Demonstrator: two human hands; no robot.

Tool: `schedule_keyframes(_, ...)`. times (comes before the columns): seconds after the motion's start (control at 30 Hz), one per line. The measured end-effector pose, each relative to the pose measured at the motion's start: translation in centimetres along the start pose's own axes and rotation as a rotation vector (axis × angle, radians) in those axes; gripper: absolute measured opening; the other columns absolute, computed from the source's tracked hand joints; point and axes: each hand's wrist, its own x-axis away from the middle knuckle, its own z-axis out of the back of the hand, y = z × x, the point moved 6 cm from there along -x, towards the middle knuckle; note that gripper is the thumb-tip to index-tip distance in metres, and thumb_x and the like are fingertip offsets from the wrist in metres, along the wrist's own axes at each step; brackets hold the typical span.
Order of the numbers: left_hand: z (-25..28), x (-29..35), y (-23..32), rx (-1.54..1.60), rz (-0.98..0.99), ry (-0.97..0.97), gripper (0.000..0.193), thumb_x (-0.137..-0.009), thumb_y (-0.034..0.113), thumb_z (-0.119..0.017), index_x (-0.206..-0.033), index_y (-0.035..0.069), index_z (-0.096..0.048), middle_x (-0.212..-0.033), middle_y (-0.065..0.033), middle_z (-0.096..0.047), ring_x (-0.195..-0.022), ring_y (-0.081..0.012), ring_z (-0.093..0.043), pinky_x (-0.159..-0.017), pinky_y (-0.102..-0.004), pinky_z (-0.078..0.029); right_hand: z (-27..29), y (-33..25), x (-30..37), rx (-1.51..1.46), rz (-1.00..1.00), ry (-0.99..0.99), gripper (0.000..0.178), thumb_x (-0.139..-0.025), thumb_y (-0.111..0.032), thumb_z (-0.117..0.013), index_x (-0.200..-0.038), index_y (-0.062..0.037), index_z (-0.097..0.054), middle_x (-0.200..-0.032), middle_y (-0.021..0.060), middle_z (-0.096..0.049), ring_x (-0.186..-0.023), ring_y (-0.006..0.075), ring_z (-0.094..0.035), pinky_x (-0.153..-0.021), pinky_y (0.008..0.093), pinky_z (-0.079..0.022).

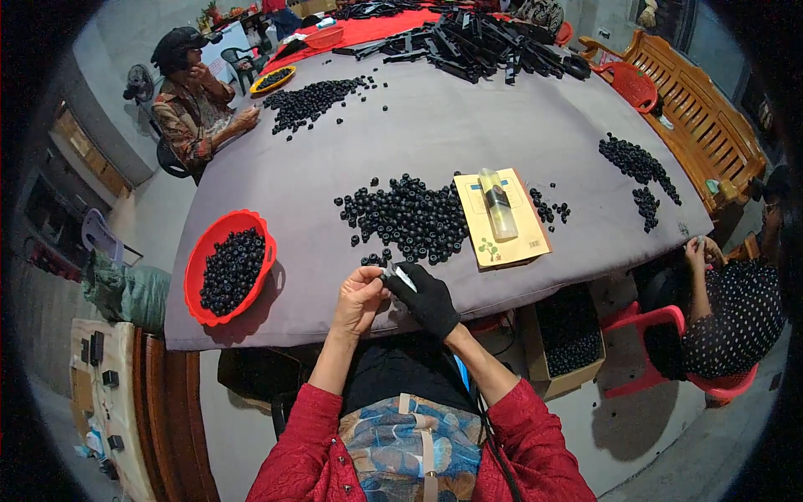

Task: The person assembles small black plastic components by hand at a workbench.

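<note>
My bare left hand [360, 303] is closed in a pinch at the table's front edge. What its fingertips hold is too small to make out. Beside it, my right hand [430, 304], in a black glove, is closed round a short, pale blade-like tool [405, 277]. The tool's tip points toward the left fingertips, and the two hands nearly meet. Just beyond them spreads a pile of small round black parts [410, 216]. To the left, a red scalloped bowl [269, 261] holds many more of these parts.
A yellow book [529, 243] lies right of the pile with a clear bottle [499, 205] on it. Long black strips [468, 46] heap at the far end. Co-workers sit at left [188, 109] and right [732, 309]. A cardboard box [577, 378] of black parts stands below the table edge.
</note>
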Motion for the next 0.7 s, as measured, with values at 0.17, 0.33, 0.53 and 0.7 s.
schedule_keyframes(0.17,0.3,-0.3,-0.1,0.068,-0.018,-0.031,0.016,-0.078,0.0,-0.06,-0.093,0.004,-0.059,-0.083,-0.0057,-0.06,-0.067,-0.0156,-0.057,-0.064,-0.0278,-0.049,0.0,-0.4,0.3,0.081,0.23,0.019,0.029,-0.082,-0.018,-0.053,-0.111,-0.0113,-0.053,-0.101,0.0099,-0.059,-0.081,0.0248,-0.061,-0.064,0.0325,-0.05)
schedule_keyframes(0.33,0.1,-0.3,-0.1,0.067,-0.019,-0.043,0.016,-0.078,-0.001,-0.06,-0.093,0.004,-0.058,-0.083,-0.0058,-0.06,-0.066,-0.0156,-0.057,-0.064,-0.0276,-0.049,-0.3,0.2,0.3,0.15,0.293,0.018,0.028,-0.082,-0.013,-0.052,-0.11,-0.0117,-0.054,-0.104,0.0096,-0.058,-0.082,0.0241,-0.061,-0.066,0.0311,-0.05)
schedule_keyframes(0.53,0.8,0.2,-0.2,0.012,-0.022,0.0,0.016,-0.078,0.0,-0.059,-0.094,0.005,-0.058,-0.085,-0.0058,-0.059,-0.07,-0.0149,-0.058,-0.066,-0.0276,-0.049,-0.5,1.0,0.0,-0.1,-0.062,-0.024,0.029,-0.084,-0.029,-0.054,-0.104,-0.0087,-0.057,-0.094,0.0098,-0.062,-0.08,0.0209,-0.061,-0.066,0.0291,-0.047)
schedule_keyframes(0.7,0.7,-0.3,0.3,0.096,-0.072,0.017,0.014,-0.081,0.002,-0.057,-0.095,0.005,-0.058,-0.083,-0.0063,-0.058,-0.074,-0.0158,-0.056,-0.069,-0.0272,-0.047,-0.4,1.2,0.2,-0.225,-0.188,-0.027,0.027,-0.081,-0.021,-0.061,-0.098,0.0002,-0.058,-0.085,0.0039,-0.061,-0.076,0.0086,-0.053,-0.067,0.0234,-0.044)
